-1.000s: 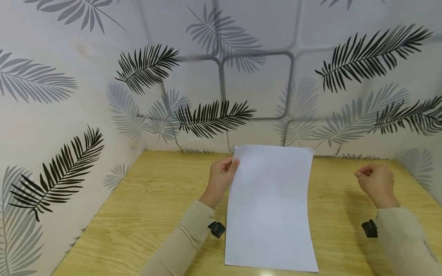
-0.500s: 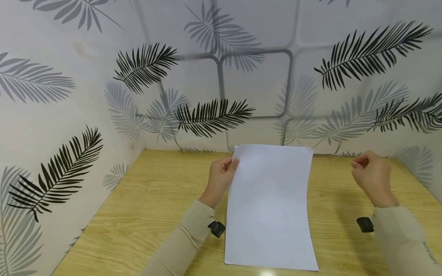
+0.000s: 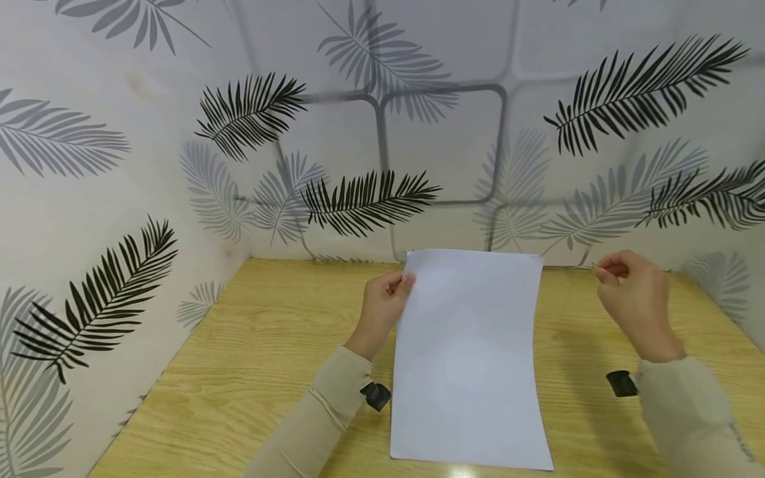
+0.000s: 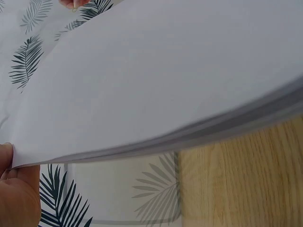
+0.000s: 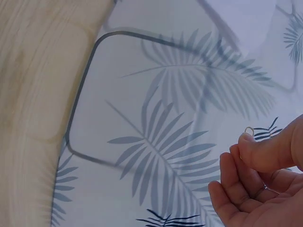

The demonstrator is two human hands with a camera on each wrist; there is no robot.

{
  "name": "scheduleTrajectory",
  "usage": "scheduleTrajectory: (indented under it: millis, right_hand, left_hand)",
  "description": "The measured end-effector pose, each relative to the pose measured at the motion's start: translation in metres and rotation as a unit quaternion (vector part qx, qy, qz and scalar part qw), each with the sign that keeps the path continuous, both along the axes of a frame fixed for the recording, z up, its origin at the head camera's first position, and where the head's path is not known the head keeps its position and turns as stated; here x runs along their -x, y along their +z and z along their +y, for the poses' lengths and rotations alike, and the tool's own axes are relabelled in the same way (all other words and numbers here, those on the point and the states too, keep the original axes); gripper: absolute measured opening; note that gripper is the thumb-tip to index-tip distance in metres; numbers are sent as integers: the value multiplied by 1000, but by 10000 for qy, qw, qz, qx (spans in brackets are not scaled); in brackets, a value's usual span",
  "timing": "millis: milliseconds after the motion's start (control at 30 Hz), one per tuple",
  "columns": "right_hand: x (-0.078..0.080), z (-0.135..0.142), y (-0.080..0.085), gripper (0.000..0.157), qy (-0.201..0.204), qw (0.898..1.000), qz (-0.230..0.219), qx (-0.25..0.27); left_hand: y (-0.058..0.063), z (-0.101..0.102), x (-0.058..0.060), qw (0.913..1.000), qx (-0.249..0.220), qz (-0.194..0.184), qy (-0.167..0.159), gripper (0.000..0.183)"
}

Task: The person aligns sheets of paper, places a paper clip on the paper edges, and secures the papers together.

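Observation:
My left hand point(image 3: 382, 309) pinches a stack of white paper point(image 3: 469, 358) by its upper left edge, thumb on the front. The stack is tilted up and bends slightly; several sheet edges show along its side in the left wrist view. To the right of the stack and apart from it, my right hand point(image 3: 639, 305) is raised above the table. Between its thumb and index finger it pinches a small gold wire paper clip point(image 5: 249, 127); only a rounded loop sticks out, the rest hidden by the fingers.
A light wood-grain table point(image 3: 269, 332) lies below both hands. Behind it and at the left stand walls point(image 3: 442, 153) covered in leaf-patterned white sheeting. Each wrist carries a small black camera point(image 3: 376, 396) at the sleeve.
My right hand has risen and shifted left toward the paper, turning so the paper clip's tip shows. The left hand and the stack of paper have stayed nearly still.

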State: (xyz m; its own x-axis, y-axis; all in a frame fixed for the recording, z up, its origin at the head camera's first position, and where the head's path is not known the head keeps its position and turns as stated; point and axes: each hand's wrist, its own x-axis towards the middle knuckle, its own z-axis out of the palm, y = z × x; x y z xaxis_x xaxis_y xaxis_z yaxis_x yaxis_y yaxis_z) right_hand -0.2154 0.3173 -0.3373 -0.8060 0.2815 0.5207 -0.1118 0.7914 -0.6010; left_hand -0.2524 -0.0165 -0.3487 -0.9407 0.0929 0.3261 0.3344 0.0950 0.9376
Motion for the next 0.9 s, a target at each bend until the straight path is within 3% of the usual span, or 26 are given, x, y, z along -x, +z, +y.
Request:
scheduleTrajectory:
  millis: [133,400,600,900]
  right_hand:
    - [-1,-11,5,10,52,9985,532,71]
    - [0,-32,17,12,212,9911,1312,114]
    - [1,-50,22,10,700,9843,1617,143]
    - [3,-80,28,10,1349,9704,1997,171]
  left_hand:
    - [13,0,-11,10000,-10,-56,-44,20]
    - [-13,0,14,9999,-88,3,-73,22]
    - [-18,1,16,9998,-147,138,-74,24]
    - [-17,4,13,9997,-222,56,-53,20]
